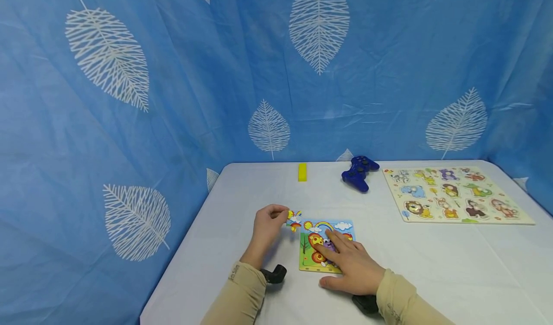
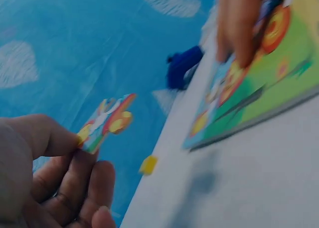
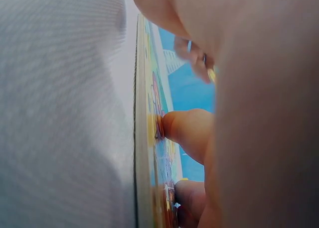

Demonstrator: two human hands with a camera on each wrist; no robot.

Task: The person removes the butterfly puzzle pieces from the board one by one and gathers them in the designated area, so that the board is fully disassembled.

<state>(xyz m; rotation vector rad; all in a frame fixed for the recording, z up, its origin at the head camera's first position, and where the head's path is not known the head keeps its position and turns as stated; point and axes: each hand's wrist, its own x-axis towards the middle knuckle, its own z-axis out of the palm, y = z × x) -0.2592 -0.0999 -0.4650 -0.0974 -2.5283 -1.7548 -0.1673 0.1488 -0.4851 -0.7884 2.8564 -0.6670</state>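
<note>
Just off the puzzle board's point(image 1: 327, 229) top-left corner, the left hand point(image 1: 267, 225) pinches a puzzle piece point(image 1: 294, 219); the right hand point(image 1: 351, 263) presses flat on the board.

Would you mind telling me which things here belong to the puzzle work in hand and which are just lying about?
In hand: puzzle piece pinched by left hand; small puzzle board pressed by right hand.
Lying about: blue game controller, yellow block, animal puzzle board.

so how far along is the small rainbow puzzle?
Mostly assembled: the small colourful jigsaw board shows a joined picture, with the right hand pressing flat on it. In hand: the left hand pinches one loose cartoon piece beside its top-left corner. That piece remains unplaced.
</note>
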